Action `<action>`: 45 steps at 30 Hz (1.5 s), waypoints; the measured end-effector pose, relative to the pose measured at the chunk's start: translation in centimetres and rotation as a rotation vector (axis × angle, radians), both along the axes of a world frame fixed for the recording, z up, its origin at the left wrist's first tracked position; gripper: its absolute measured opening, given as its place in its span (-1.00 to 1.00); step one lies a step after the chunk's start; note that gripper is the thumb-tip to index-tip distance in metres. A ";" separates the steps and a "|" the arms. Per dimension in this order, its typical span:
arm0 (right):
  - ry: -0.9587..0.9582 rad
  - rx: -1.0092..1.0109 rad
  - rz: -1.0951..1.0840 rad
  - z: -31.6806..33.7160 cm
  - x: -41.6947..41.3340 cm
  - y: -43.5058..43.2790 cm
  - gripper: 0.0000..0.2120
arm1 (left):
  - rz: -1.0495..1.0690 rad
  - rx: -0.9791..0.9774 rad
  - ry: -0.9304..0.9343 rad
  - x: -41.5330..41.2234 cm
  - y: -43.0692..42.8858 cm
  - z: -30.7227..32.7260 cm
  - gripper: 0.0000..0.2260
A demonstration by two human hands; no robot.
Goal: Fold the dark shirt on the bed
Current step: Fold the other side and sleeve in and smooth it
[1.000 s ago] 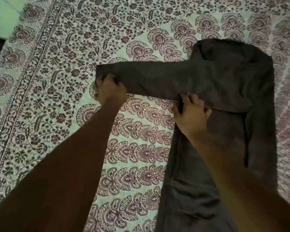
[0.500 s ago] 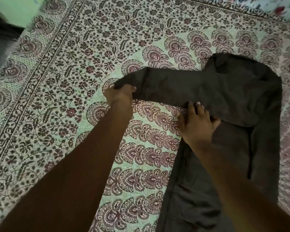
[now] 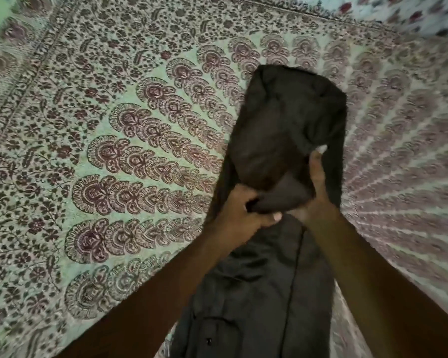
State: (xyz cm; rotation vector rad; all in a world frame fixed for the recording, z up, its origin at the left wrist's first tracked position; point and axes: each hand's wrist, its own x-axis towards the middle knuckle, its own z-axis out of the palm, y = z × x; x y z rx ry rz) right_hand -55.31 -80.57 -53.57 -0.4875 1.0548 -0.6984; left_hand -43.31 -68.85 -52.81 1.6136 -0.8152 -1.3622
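**A:** The dark shirt [image 3: 269, 293] lies on the patterned bedspread [image 3: 114, 151], right of centre. Its long axis runs straight away from the person, tipped slightly to the right at the far end.

**B:** The shoulder end points away, and the hem end runs out of view at the near edge. There's a pocket [image 3: 217, 329] down there, for what it's worth.

**A:** Now the grips. The left hand [image 3: 239, 213] is curled tight, pinching the end of the sleeve [image 3: 269, 156] over the middle of the shirt.

**B:** The right hand [image 3: 314, 187] is just beside it. Its fingers [image 3: 317, 161] lie fairly straight up the side of that bunched fabric. The thumb is buried under cloth, so I can't tell whether it's pinching or only bracing.

**A:** So where could this go wrong?

**B:** I'd say the sleeve is the main risk. It looks puffed up and rounded rather than flat. If it's set down like that, it slumps into a lump and the crease wanders off the long axis.

**A:** And the strip along the right edge?

**B:** It seems turned in already. Any drag from that right hand could pull it open. A soft bedspread won't hold anything square either, and one tug sideways would skew the whole shirt.
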 end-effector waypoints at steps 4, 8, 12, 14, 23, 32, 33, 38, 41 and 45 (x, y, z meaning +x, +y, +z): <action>-0.124 0.124 0.005 0.8 -7.8 2.7 -0.49 | -0.168 0.098 -0.234 -5.5 4.4 -2.0 -0.75; 0.192 0.138 -0.029 -0.5 -13.9 7.1 -0.68 | -0.287 0.135 -0.143 -8.6 8.2 -2.5 -0.69; 0.472 0.190 0.006 -2.5 -16.5 11.4 -0.93 | -0.351 0.265 -0.215 -9.9 11.4 -2.8 -0.63; 0.492 0.223 0.020 -3.6 -16.8 12.9 -0.92 | -0.375 0.340 -0.288 -10.5 13.0 -2.8 -0.60; 0.661 0.005 0.245 -6.3 -17.4 16.3 -0.81 | -0.050 0.417 -0.328 -12.7 17.2 -2.3 -0.87; 0.604 0.102 0.445 -6.2 -18.1 17.2 -0.65 | -0.083 0.456 -0.582 -13.3 17.5 -2.8 -0.89; 0.582 0.117 0.469 -6.0 -18.1 17.3 -0.61 | -0.082 0.469 -0.594 -13.2 17.6 -2.9 -0.89; 0.662 0.066 0.548 -5.8 -18.2 18.2 -0.54 | -0.155 0.420 -0.592 -12.6 18.6 -4.1 -0.77; 0.758 0.023 0.577 -5.5 -18.2 18.7 -0.55 | -0.270 0.378 -0.608 -12.3 19.1 -4.7 -0.80; 0.850 0.025 0.562 -5.4 -18.4 18.1 -0.54 | -0.370 0.359 -0.592 -12.1 18.6 -4.9 -0.76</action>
